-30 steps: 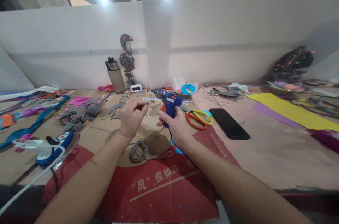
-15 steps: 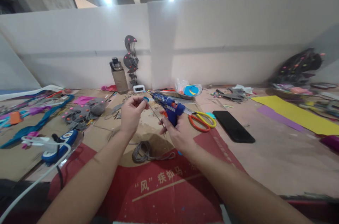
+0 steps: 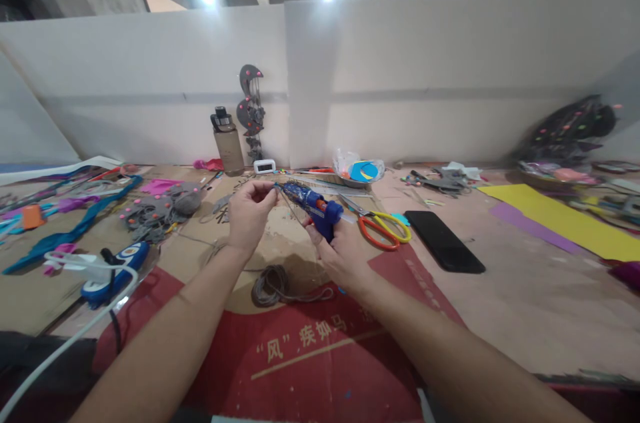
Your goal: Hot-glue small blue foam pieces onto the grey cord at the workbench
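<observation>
My right hand (image 3: 343,246) is wrapped round the grip of a blue glue gun (image 3: 327,217), its nozzle pointing left. Close to that nozzle, my left hand (image 3: 250,209) pinches a small blue piece (image 3: 277,186), mostly hidden by the fingertips and the gun. Whether the nozzle touches the piece I cannot tell. A thin strand slants from the left fingertips toward the right hand, below the gun. Under both hands, a coil of grey cord (image 3: 270,286) lies on the cardboard (image 3: 300,356). Scissors (image 3: 383,229) with red and yellow handles rest just right of the gun.
A black phone (image 3: 444,241) lies to the right, with a yellow sheet (image 3: 560,221) beyond it. At left are a blue power strip (image 3: 117,269) with a white cable and a grey pinned piece (image 3: 160,209). A bottle (image 3: 229,146) and a bowl (image 3: 361,176) stand at the back.
The glue gun has tilted flatter, and its nozzle has come to the left fingertips. A small blue piece showed in my left fingers half a second ago; it is now mostly covered.
</observation>
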`<action>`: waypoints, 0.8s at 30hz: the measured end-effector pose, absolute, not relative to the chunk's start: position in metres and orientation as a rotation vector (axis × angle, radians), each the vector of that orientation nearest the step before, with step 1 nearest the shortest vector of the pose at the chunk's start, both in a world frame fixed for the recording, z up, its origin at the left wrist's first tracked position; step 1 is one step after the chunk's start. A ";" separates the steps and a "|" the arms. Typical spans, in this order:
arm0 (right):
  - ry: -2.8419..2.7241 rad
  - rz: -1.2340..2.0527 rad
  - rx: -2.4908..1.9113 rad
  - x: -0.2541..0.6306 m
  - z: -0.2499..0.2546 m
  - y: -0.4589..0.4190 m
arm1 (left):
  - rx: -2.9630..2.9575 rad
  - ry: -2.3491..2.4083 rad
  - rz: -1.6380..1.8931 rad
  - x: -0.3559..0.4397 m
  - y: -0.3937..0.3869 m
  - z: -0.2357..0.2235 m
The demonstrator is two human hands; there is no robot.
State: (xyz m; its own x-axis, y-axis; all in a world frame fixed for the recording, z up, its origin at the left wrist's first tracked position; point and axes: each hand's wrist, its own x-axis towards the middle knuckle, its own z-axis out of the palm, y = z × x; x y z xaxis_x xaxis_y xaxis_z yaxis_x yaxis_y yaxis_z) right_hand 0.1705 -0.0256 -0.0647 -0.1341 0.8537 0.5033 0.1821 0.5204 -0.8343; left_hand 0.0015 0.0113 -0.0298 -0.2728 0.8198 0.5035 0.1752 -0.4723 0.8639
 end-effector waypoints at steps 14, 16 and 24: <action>-1.686 0.622 -0.892 0.169 -0.064 -0.027 | 1.490 1.285 1.787 0.001 0.011 -0.028; -1.691 0.627 -0.896 0.169 -0.065 -0.026 | 1.498 1.286 1.787 0.000 0.011 -0.028; -1.705 0.577 -0.903 0.169 -0.066 -0.027 | 1.518 1.330 1.764 0.000 0.009 -0.026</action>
State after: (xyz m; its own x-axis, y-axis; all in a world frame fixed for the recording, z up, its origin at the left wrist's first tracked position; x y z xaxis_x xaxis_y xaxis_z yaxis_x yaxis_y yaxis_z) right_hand 0.1693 -0.0269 -0.0656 -0.1414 0.8012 0.5814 0.2840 0.5955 -0.7515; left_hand 0.0004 0.0086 -0.0262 -0.2874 0.8256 0.4855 0.2394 -0.4288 0.8711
